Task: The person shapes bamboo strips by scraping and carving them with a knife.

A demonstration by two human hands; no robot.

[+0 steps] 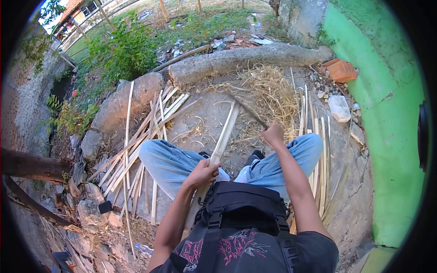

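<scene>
My left hand [203,174] is closed around a pale bamboo strip [224,136], which slants up and away between my knees. My right hand [273,135] grips the handle end of a dark long-bladed knife [249,112]. The blade reaches up and to the left, and its far part lies at the upper end of the strip. Beyond the knife, curly shavings [273,91] are heaped on the ground. Whether the blade touches the strip is too small to tell.
Cut strips [132,157] lie in a crossing pile left of my legs, and more strips [324,154] lie to the right. A low stone edge [246,58] runs ahead. A green wall [396,136] stands at the right. An orange brick [340,70] rests near it.
</scene>
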